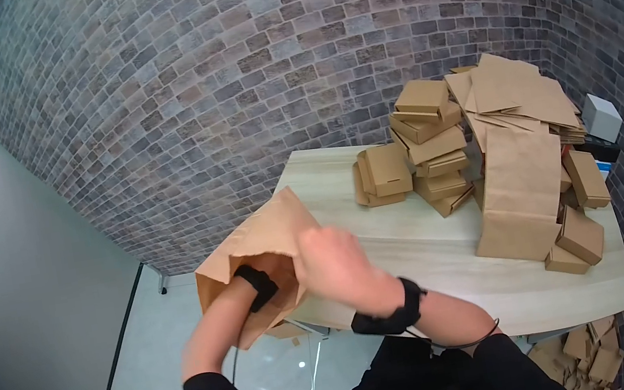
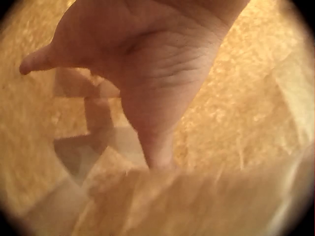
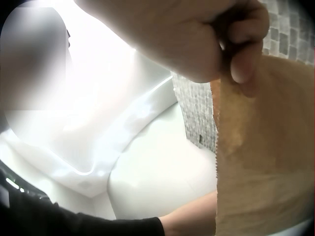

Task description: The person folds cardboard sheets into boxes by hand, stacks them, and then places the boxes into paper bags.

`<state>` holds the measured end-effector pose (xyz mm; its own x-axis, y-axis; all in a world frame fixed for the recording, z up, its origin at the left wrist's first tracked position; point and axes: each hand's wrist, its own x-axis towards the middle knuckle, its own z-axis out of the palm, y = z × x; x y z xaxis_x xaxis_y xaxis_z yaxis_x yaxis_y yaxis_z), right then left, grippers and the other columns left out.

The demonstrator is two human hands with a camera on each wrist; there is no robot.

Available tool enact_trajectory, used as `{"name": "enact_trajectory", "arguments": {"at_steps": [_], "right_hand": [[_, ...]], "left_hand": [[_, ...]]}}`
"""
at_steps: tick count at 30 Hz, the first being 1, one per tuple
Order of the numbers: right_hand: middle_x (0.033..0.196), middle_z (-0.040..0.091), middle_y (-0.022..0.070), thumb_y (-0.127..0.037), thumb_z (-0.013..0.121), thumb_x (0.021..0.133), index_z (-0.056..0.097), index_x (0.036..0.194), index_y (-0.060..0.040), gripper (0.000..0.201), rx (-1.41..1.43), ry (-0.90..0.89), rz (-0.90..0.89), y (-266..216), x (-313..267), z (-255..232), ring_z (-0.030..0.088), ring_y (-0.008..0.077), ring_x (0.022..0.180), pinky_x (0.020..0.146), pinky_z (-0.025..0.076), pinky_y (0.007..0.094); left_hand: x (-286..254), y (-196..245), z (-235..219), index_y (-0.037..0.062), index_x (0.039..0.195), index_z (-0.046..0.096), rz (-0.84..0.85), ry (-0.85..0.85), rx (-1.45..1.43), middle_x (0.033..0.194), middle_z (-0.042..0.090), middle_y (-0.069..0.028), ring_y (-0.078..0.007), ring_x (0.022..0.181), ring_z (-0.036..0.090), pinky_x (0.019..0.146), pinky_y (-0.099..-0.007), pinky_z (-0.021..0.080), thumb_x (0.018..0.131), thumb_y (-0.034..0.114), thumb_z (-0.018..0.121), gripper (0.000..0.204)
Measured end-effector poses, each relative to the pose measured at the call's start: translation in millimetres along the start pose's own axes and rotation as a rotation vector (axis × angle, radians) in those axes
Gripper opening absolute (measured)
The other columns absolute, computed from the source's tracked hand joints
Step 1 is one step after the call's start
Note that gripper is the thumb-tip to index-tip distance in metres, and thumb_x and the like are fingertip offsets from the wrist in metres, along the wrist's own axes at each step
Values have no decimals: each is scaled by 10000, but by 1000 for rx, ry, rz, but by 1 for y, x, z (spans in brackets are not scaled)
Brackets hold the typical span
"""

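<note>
An opened brown paper bag (image 1: 265, 231) is held up off the table's left end, its mouth tipped toward me. My left forearm reaches into it past the black wrist strap, so the head view hides that hand. Inside, the left wrist view shows my left hand (image 2: 147, 64) with thumb and one finger spread apart, close to the bag's inner paper (image 2: 246, 118) and its folded bottom. At the right side of the mouth, my right hand (image 1: 335, 265) pinches the bag's zigzag-cut rim (image 3: 218, 147) between thumb and curled fingers.
On the pale wooden table (image 1: 384, 241), small cardboard boxes (image 1: 435, 147) are stacked toward the back. Flat paper bags (image 1: 519, 187) lie in a pile to the right, with more boxes (image 1: 579, 234) beside them. Cardboard pieces (image 1: 598, 350) lie below the table's right front.
</note>
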<state>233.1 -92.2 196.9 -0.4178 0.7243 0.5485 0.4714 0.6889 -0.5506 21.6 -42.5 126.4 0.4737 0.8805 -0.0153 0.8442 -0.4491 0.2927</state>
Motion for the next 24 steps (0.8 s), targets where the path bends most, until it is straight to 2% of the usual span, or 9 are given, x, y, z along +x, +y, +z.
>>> {"name": "enact_trajectory", "arguments": {"at_steps": [5, 7, 9, 11, 12, 13, 16, 21, 24], "right_hand": [[713, 688, 224, -43, 484, 827, 596, 875, 111, 196, 524, -330, 413, 66, 66, -21, 691, 255, 561, 462, 521, 369], [707, 692, 158, -32, 450, 840, 598, 881, 98, 201, 602, -448, 544, 76, 89, -36, 657, 170, 523, 397, 460, 290], [686, 683, 137, -41, 434, 873, 607, 882, 77, 209, 731, -441, 597, 88, 103, -48, 601, 117, 480, 385, 407, 256], [680, 680, 126, -70, 451, 894, 605, 870, 72, 211, 775, -378, 635, 101, 115, -47, 594, 111, 486, 407, 411, 256], [680, 680, 126, -70, 451, 894, 605, 870, 72, 211, 777, -361, 644, 107, 117, -44, 594, 111, 486, 407, 411, 256], [709, 685, 121, -115, 486, 915, 616, 911, 71, 228, 806, -357, 666, 114, 119, -40, 600, 111, 505, 427, 419, 255], [777, 694, 116, -215, 552, 943, 634, 1015, 57, 293, 887, -270, 666, 123, 102, -42, 618, 116, 558, 474, 439, 249], [856, 701, 99, -306, 612, 948, 630, 1159, 27, 395, 782, -300, 490, 163, 44, -76, 650, 126, 661, 581, 487, 229], [831, 703, 78, -240, 603, 947, 636, 1153, 15, 330, 612, -70, 514, 203, 21, -101, 651, 144, 653, 601, 512, 266]], "left_hand": [[34, 19, -69, 61, 1329, 555, 144, -277, 199, 1300, 600, -191, -348, 1206, 560, 1054, -380, 421, 783, 541, 706, 742], [30, 65, -128, 40, 1395, 495, -235, -399, 1, 1308, 586, -187, -297, 1228, 546, 1043, -368, 419, 879, 438, 661, 672], [17, 70, -154, 39, 1400, 485, -49, -304, -225, 1274, 605, -171, -291, 1168, 582, 1005, -342, 453, 874, 458, 677, 699], [12, 95, -162, 35, 1348, 527, -107, -362, -196, 1158, 661, -148, -265, 1053, 642, 900, -334, 504, 861, 378, 695, 618], [15, 114, -159, 28, 1183, 629, -248, -329, -16, 972, 699, -155, -283, 890, 674, 776, -349, 528, 831, 257, 697, 426], [18, 112, -153, 28, 1183, 629, -235, -338, -8, 972, 699, -155, -283, 890, 674, 776, -349, 528, 831, 257, 697, 426], [28, 80, -127, 3, 927, 672, -61, 39, 186, 826, 671, -197, -353, 751, 636, 692, -381, 523, 781, 147, 695, 207], [30, 99, -152, 15, 995, 681, -147, -3, 68, 888, 707, -144, -284, 813, 678, 710, -354, 527, 795, 136, 706, 235], [24, 117, -173, 21, 1027, 670, -15, 224, -21, 951, 707, -102, -234, 840, 675, 725, -344, 516, 848, 160, 701, 229]]}}
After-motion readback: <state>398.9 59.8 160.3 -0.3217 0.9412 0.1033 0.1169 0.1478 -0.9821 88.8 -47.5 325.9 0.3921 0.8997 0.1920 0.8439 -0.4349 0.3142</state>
